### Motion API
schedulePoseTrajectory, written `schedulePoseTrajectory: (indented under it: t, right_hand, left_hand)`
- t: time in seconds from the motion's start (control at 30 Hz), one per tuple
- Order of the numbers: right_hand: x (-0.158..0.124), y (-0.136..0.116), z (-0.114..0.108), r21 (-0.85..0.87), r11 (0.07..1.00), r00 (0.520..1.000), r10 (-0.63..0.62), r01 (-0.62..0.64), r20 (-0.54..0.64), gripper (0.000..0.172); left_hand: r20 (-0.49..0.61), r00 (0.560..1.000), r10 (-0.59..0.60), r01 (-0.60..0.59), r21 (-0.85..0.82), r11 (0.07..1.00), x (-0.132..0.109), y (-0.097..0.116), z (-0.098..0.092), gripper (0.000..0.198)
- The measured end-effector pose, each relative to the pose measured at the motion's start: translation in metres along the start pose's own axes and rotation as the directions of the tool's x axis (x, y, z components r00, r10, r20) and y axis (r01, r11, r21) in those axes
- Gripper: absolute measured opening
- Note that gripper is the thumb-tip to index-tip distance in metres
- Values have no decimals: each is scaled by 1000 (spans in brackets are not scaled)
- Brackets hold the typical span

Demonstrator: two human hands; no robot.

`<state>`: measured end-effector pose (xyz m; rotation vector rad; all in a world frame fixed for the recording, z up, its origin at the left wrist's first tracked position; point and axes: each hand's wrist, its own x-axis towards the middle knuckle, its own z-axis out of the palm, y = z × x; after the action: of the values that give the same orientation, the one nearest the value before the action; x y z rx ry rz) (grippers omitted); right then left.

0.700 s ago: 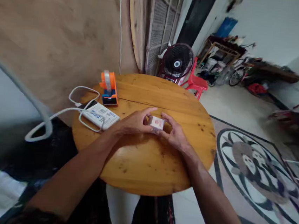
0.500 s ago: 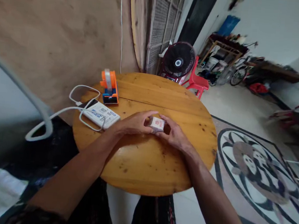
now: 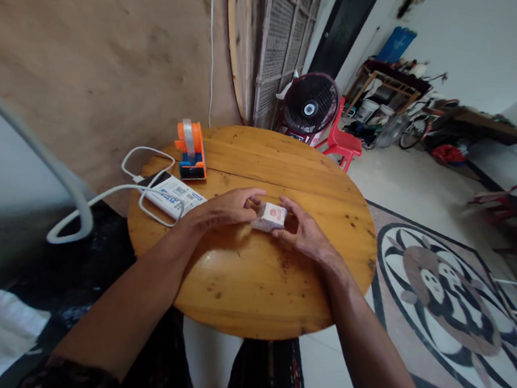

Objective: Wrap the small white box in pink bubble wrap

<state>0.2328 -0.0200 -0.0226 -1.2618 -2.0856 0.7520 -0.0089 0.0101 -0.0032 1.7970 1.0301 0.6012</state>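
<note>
A small white box [image 3: 271, 215] with red print lies on the round wooden table [image 3: 252, 303], between my two hands. It looks wrapped in something clear and shiny. My left hand [image 3: 235, 207] is just left of the box, fingers apart, the thumb side close to its left end. Around the right end curves my right hand [image 3: 303, 230], fingers and thumb spread; whether the fingertips touch the box I cannot tell. Behind my left wrist lies a white printed box [image 3: 173, 195] with a white cable [image 3: 124, 188] looped over it.
An orange and blue tape dispenser [image 3: 193, 151] with clear tape stands at the table's far left edge. Beyond the table are a fan [image 3: 310, 104] and a red plastic chair [image 3: 343, 141]. A plywood wall [image 3: 95, 38] borders the left side.
My left hand has drawn back slightly leftward and its fingers have loosened from the small box. My right hand has also loosened a little. More of the box shows now.
</note>
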Motion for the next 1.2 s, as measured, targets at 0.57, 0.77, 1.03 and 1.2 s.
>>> schedulePoseTrajectory:
  t: [0.57, 0.77, 1.03, 1.2]
  right_hand:
    - [1, -9, 0, -144, 988, 999, 52, -52, -4, 74]
    - [1, -11, 2, -138, 989, 998, 62, -62, -5, 75]
    - [1, -10, 1, -131, 991, 999, 32, -32, -4, 81]
    - [2, -12, 0, -111, 993, 999, 50, -50, -4, 78]
  left_hand:
    - [-25, 998, -58, 55, -123, 991, 4, 8, 13, 32]
    - [-7, 996, -89, 87, -139, 986, 6, 5, 13, 32]
    - [2, 996, -85, 84, -188, 979, 4, 4, 11, 36]
    - [20, 996, -83, 85, -179, 980, 4, 1, 11, 37]
